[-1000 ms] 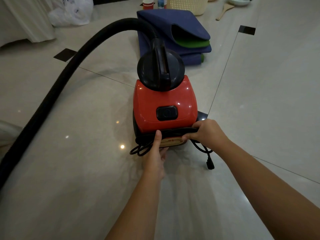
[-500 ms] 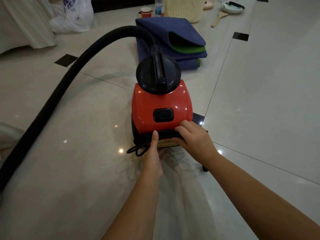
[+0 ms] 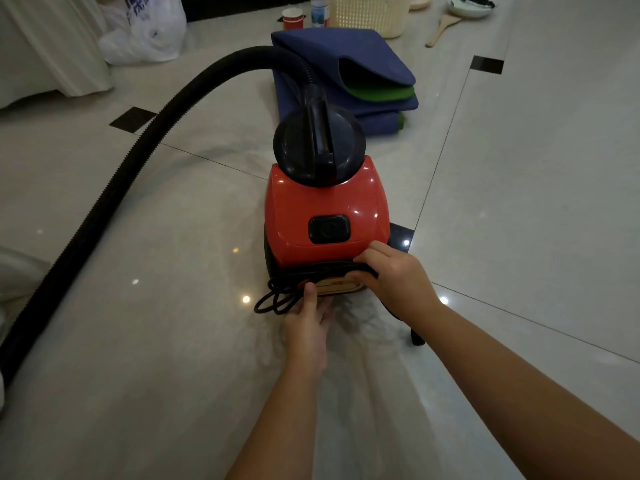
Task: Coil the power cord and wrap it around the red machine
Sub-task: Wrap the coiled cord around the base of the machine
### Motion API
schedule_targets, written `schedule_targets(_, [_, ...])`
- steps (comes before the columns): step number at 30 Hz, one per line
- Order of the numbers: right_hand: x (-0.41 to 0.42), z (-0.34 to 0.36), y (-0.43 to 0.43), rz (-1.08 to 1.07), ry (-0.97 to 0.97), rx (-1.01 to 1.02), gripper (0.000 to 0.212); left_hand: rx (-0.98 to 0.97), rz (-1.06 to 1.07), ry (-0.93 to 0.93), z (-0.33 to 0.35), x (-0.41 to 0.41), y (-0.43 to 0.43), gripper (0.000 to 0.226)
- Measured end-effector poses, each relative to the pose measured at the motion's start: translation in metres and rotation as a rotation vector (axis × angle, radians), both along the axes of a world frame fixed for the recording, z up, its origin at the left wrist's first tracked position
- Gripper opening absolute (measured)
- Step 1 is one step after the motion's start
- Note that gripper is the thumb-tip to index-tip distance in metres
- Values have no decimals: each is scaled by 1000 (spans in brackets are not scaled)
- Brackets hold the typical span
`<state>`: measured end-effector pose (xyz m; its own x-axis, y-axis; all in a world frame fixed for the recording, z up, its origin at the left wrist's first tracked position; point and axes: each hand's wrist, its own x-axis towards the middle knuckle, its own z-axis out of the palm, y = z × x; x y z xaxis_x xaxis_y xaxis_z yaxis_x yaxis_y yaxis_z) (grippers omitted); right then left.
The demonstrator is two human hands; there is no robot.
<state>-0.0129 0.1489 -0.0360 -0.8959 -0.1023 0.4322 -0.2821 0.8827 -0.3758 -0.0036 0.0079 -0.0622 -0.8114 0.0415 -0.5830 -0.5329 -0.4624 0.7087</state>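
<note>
The red machine (image 3: 325, 209), a small vacuum with a black domed top and handle, stands on the tiled floor. Its black power cord (image 3: 277, 299) lies in loops at the machine's lower left and runs across the near face of the base. My left hand (image 3: 308, 320) grips the cord loops below the base, thumb pointing up. My right hand (image 3: 398, 282) presses the cord against the base's right side, fingers curled over it. The plug (image 3: 416, 338) peeks out beneath my right forearm.
A thick black ribbed hose (image 3: 114, 188) arcs from the machine's top to the left edge. Folded blue and green mats (image 3: 349, 71) lie behind it. Farther back are a cream basket (image 3: 367, 12), a red cup (image 3: 292, 19), a white bag (image 3: 145, 29) and a wooden spoon (image 3: 443, 29).
My right hand slid from the base's right edge toward the middle, then back to the right, drawing the cord across. The plug's slack shortened. My left hand stayed put.
</note>
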Motion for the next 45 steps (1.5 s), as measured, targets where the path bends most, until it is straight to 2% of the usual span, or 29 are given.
schedule_targets(4, [3,-2,0,-12,4,0,29,-18,86,-49,1,-5,4,46])
schedule_targets(8, [3,-5,4,-32,34,-12,29,-19,122,-80,2,-9,5,43])
schedule_targets(16, [1,-10,8,-28,22,-209,38,15,119,-97,0,-14,2,55])
schedule_targets(19, [3,-6,5,-94,-88,-324,31,35,127,-110,0,-14,2,48])
schedule_targets(22, [4,1,-1,-264,-301,-600,17,57,144,-137,-1,-16,2,39])
schedule_targets(24, [1,4,-2,-358,-442,-661,25,79,170,-176,-1,-19,2,33])
schedule_targets(26, [-3,7,2,-408,-541,-665,32,98,181,-207,-1,-19,3,30])
schedule_targets(29, [-5,8,3,-458,-614,-566,43,102,174,-206,-1,-19,3,35])
schedule_targets(34, [-4,16,-1,-436,-556,-424,41,96,155,-199,1,-16,7,50])
schedule_targets(40, [2,14,-2,-416,-548,-460,38,157,57,-171,7,-6,16,54])
schedule_targets(43, [3,17,0,-409,-555,-475,36,70,-5,-102,8,-3,21,56])
schedule_targets(45, [6,19,2,-372,-540,-415,38,15,-1,-95,8,-5,25,51])
